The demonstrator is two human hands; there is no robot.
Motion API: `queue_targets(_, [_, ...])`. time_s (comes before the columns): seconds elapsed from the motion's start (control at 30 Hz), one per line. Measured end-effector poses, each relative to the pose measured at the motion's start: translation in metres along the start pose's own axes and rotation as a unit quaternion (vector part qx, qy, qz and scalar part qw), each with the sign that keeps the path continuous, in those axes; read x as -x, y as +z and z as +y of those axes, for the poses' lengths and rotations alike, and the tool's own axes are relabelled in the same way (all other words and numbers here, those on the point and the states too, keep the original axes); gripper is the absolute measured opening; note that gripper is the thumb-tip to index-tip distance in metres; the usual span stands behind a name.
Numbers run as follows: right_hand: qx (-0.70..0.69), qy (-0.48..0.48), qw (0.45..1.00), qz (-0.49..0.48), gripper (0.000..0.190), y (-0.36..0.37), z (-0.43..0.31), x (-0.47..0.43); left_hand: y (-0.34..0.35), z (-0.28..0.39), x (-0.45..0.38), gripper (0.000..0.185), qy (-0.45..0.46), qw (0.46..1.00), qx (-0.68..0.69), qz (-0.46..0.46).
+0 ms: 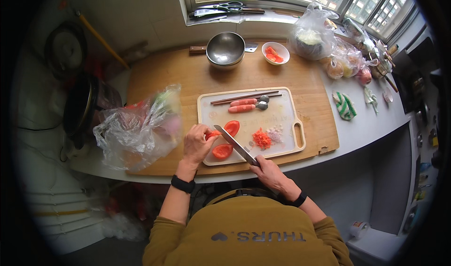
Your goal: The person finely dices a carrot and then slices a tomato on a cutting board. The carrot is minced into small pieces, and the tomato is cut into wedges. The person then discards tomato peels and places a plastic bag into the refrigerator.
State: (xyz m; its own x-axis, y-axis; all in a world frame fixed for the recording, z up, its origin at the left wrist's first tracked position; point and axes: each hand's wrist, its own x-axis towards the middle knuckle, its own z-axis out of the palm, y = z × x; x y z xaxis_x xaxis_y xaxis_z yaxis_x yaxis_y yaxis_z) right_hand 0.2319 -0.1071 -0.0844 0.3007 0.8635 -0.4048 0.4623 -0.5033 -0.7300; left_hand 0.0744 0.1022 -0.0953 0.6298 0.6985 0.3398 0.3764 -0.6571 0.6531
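Observation:
My right hand (267, 172) grips the handle of a kitchen knife (238, 146), its blade slanting up and left over the white cutting board (275, 121). Pinched in my left hand (197, 142) is a red tomato piece (213, 135), close to the knife's tip. Two hollowed tomato pieces, one above the blade (232, 128) and one below it (222, 151), lie on the board. Right of the knife sit a heap of chopped orange-red bits (261, 139) and a smaller pile of chopped pale bits (275, 134). Two red-handled spoons (243, 108) and brown chopsticks (229, 98) rest along the board's far side.
Behind the board stand a metal bowl (225, 49), partly over a wooden-handled cleaver (198, 49), and a white bowl (276, 59) with tomato pieces. A plastic bag (137, 132) of vegetables lies left. Bagged produce (313, 37) and a striped cloth (344, 105) are right. Scissors (232, 7) lie on the sill.

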Motion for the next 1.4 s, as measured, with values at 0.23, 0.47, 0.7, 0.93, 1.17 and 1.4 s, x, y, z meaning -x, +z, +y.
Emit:
queue_targets(0.23, [-0.299,0.032,0.954,0.008,0.019,-0.064,0.013,0.050,-0.005,0.038,-0.022,0.018,-0.264,0.852,0.452,-0.003])
queue_targets(0.47, [-0.380,0.079,0.917,0.091,0.019,-0.112,0.070,0.078,0.019,0.091,-0.065,0.024,-0.324,0.794,0.506,-0.088])
queue_targets(0.7, [-0.461,0.070,0.878,0.104,0.018,-0.132,0.134,0.088,0.090,0.121,-0.171,0.021,-0.422,0.780,0.448,-0.108])
queue_targets(0.93, [-0.479,0.084,0.865,0.125,0.017,-0.148,0.160,0.097,0.174,0.128,-0.265,0.059,-0.428,0.768,0.476,-0.027])
queue_targets(1.17, [-0.494,0.091,0.859,0.100,0.014,-0.144,0.172,0.089,0.103,0.219,-0.198,0.034,-0.083,0.917,0.356,-0.163])
queue_targets(1.4, [-0.465,0.040,0.876,0.124,0.014,-0.152,0.129,0.063,0.010,0.376,-0.065,0.019,0.353,0.859,0.370,-0.034])
